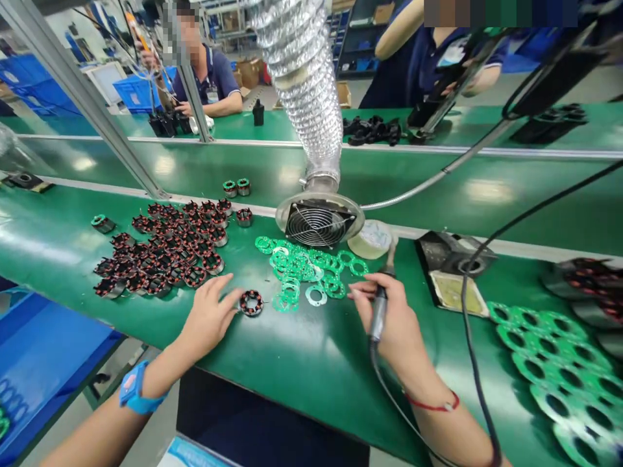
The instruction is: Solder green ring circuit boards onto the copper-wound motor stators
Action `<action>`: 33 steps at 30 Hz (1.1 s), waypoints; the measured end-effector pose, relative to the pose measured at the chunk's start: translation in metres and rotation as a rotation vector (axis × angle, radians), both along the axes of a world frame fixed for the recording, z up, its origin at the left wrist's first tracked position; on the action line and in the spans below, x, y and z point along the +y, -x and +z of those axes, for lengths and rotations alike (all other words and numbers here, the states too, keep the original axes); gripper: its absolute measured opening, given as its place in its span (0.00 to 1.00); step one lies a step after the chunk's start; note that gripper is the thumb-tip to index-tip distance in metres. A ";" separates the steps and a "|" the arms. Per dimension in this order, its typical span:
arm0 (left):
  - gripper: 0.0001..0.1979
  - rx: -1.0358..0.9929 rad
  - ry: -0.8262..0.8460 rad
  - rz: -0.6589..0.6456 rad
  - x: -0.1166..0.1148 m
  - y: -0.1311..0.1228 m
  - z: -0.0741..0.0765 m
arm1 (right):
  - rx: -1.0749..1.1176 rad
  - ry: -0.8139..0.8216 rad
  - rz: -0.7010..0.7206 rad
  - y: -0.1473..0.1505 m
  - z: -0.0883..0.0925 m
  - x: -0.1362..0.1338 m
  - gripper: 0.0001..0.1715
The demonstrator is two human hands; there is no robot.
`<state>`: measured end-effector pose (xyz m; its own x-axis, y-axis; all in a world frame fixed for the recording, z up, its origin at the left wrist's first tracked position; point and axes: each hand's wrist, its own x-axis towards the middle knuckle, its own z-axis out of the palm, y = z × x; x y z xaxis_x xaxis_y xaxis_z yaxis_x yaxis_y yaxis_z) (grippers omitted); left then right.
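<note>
My left hand (210, 314), fingers apart, is beside a single motor stator (252, 303) with copper windings that lies on the green table. Its fingertips come close to the stator's left edge; whether they touch it I cannot tell. In my right hand (389, 311) is a soldering iron (379, 310), its tip pointing up and away, with a cable hanging below. Green ring-shaped circuit boards (296, 263) lie in a loose pile between my hands. Many more stators (165, 246) are clustered at the left.
A fan (318, 224) under a silver duct (311, 97) stands behind the rings. On the right are a soldering stand (455, 253) with a sponge (458, 293), panels of green boards (559, 370) and a cable. Two people sit across the bench.
</note>
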<state>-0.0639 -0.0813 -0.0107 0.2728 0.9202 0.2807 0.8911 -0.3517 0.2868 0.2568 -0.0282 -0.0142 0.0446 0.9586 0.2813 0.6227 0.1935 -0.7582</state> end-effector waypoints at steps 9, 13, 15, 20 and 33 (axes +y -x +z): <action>0.29 -0.379 0.352 0.091 0.020 -0.004 -0.019 | -0.258 0.060 0.124 0.048 -0.022 -0.015 0.19; 0.22 -0.334 0.354 -0.136 0.038 -0.012 -0.007 | -0.325 0.037 0.169 0.051 -0.029 -0.009 0.21; 0.22 -0.384 0.372 -0.219 0.038 -0.017 -0.001 | -0.327 0.041 0.195 0.048 -0.030 -0.011 0.22; 0.21 -0.333 0.514 -0.389 0.027 -0.038 0.008 | -0.348 -0.030 0.283 0.042 -0.031 -0.021 0.20; 0.24 -0.372 0.409 -0.285 0.060 -0.037 0.024 | -0.338 -0.088 0.457 0.047 -0.028 -0.032 0.19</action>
